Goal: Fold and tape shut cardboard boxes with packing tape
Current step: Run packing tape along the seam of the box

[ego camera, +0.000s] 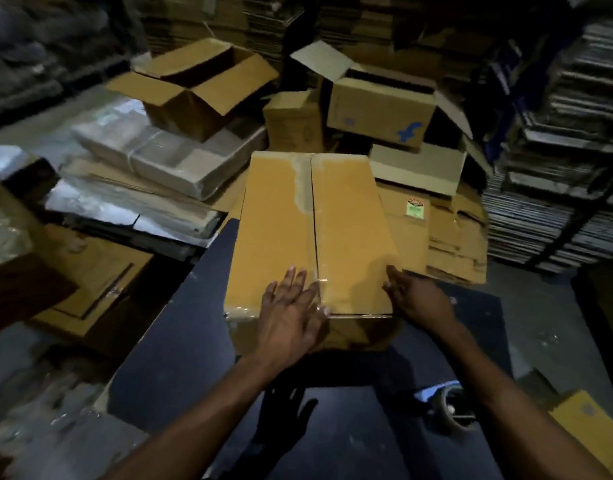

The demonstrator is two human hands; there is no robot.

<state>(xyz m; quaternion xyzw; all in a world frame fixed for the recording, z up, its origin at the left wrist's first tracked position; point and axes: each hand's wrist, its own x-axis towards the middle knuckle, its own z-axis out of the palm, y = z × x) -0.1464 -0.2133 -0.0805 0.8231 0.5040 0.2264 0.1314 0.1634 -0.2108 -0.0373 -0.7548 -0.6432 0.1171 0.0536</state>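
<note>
A long brown cardboard box (281, 230) lies on a dark table (180, 341) with its two top flaps folded shut. Clear tape runs along the centre seam (313, 216). My left hand (291, 313) lies flat on the near end of the box, fingers straight, over the seam and the near edge. My right hand (416, 296) touches the box's near right corner with straight fingers. A roll of packing tape (452, 410) sits on the table under my right forearm.
Open cardboard boxes (201, 84) (381, 105) stand behind the taped box. Flattened cartons (457, 237) pile to the right, plastic-wrapped bundles (166, 161) to the left. Stacks of flat cardboard (554, 188) line the right wall. A yellow carton corner (589, 431) lies at the lower right.
</note>
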